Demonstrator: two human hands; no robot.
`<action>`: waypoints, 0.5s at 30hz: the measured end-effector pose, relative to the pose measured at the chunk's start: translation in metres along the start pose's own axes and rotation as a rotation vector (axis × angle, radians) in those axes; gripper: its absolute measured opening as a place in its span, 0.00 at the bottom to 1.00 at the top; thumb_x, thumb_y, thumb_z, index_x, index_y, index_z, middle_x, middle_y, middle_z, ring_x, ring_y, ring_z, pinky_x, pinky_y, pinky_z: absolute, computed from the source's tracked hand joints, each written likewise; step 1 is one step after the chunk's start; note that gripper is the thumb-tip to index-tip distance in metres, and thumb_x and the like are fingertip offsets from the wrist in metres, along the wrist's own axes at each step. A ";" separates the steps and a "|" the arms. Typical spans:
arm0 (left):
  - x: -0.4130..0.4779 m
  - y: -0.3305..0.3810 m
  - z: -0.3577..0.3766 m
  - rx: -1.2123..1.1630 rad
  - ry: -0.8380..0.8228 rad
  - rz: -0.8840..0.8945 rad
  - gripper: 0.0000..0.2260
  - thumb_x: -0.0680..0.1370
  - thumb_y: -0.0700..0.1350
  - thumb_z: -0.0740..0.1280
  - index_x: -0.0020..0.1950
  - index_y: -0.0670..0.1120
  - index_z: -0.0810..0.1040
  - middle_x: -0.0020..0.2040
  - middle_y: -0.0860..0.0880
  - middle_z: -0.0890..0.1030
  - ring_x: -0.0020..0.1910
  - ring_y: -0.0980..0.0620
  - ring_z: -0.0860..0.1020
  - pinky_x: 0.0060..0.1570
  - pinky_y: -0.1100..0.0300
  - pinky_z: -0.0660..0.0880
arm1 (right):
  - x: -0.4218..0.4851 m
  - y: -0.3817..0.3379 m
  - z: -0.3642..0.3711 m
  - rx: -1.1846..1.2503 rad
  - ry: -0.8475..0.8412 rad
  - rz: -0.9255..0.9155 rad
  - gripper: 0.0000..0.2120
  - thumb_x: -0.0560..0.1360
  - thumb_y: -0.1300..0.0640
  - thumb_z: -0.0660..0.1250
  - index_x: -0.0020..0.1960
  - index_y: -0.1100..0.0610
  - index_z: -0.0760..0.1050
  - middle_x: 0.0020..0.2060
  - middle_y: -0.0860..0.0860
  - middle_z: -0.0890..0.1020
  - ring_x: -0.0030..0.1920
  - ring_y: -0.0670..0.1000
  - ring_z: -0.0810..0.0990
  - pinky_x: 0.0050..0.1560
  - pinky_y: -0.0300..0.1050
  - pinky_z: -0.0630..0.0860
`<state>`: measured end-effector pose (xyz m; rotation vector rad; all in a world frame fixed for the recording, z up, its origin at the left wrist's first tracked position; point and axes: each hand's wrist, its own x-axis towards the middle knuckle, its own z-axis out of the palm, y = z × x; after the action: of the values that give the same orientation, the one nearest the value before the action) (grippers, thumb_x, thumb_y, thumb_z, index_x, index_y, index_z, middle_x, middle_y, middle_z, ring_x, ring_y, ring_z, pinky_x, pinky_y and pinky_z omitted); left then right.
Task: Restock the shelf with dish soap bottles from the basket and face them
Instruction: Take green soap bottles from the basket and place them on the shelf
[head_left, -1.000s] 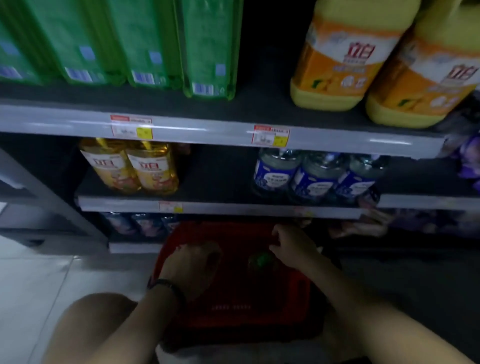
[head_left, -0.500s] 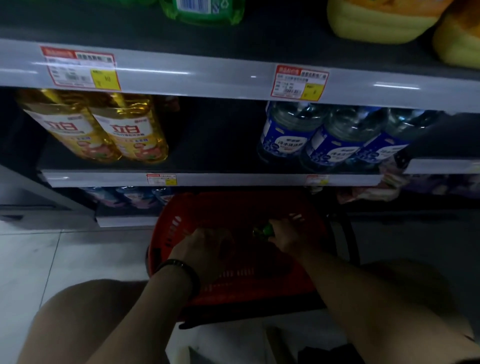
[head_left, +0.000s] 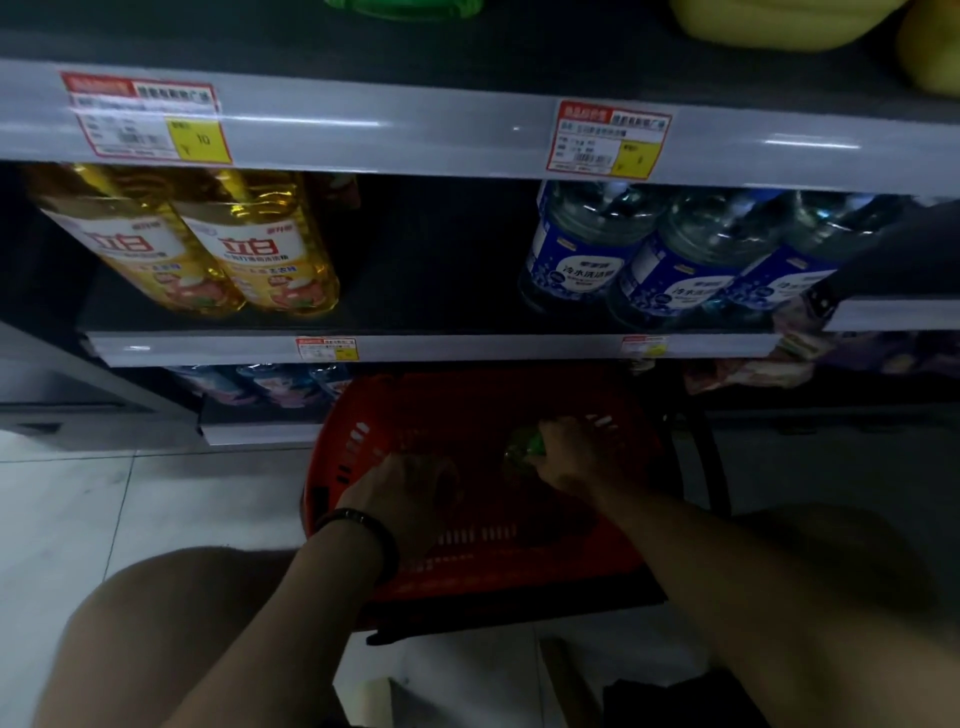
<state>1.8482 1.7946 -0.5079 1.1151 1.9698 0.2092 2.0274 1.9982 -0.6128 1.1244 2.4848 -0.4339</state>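
Observation:
A red plastic basket (head_left: 358, 447) stands on the floor in front of the shelving. Both my hands reach into it. My right hand (head_left: 576, 457) is closed around a green-capped dish soap bottle (head_left: 522, 449) lying in the basket. My left hand (head_left: 410, 488), with a dark band on its wrist, is curled low in the basket; what it holds is hidden in the dark. On the middle shelf (head_left: 457, 345) stand two yellow dish soap bottles (head_left: 249, 254) at the left and three blue-labelled clear bottles (head_left: 670, 260) at the right, with a dark gap between them.
The upper shelf edge (head_left: 395, 130) carries red and yellow price tags. More bottles (head_left: 270, 384) sit on the bottom shelf behind the basket. Pale floor tiles (head_left: 78, 509) lie to the left. My knees frame the basket at the bottom of the view.
The view has dropped and come closer to the shelves and basket. My right hand has closed on the green-capped bottle; my left hand has gone deeper into the basket.

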 end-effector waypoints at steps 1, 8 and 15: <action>0.000 -0.002 0.001 0.009 -0.009 -0.004 0.08 0.84 0.58 0.63 0.61 0.61 0.76 0.57 0.56 0.79 0.52 0.53 0.81 0.57 0.51 0.81 | -0.006 0.000 -0.011 0.005 0.003 -0.017 0.19 0.77 0.43 0.72 0.63 0.54 0.80 0.57 0.54 0.83 0.54 0.57 0.83 0.51 0.51 0.81; -0.011 0.001 0.001 -0.069 0.089 0.050 0.22 0.78 0.59 0.71 0.71 0.63 0.71 0.68 0.55 0.76 0.63 0.51 0.78 0.62 0.49 0.79 | -0.076 -0.006 -0.116 0.074 0.060 -0.250 0.16 0.75 0.39 0.73 0.44 0.48 0.71 0.43 0.47 0.77 0.43 0.51 0.78 0.41 0.46 0.72; -0.070 0.050 -0.014 -0.243 0.346 0.257 0.41 0.66 0.63 0.82 0.76 0.60 0.69 0.69 0.61 0.76 0.66 0.61 0.76 0.65 0.58 0.77 | -0.177 -0.041 -0.248 0.105 0.282 -0.417 0.18 0.72 0.37 0.76 0.40 0.48 0.73 0.33 0.43 0.75 0.35 0.42 0.72 0.36 0.44 0.66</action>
<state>1.8868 1.7738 -0.4329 1.2283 2.0218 0.8039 2.0517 1.9632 -0.3082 0.7368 2.9883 -0.5575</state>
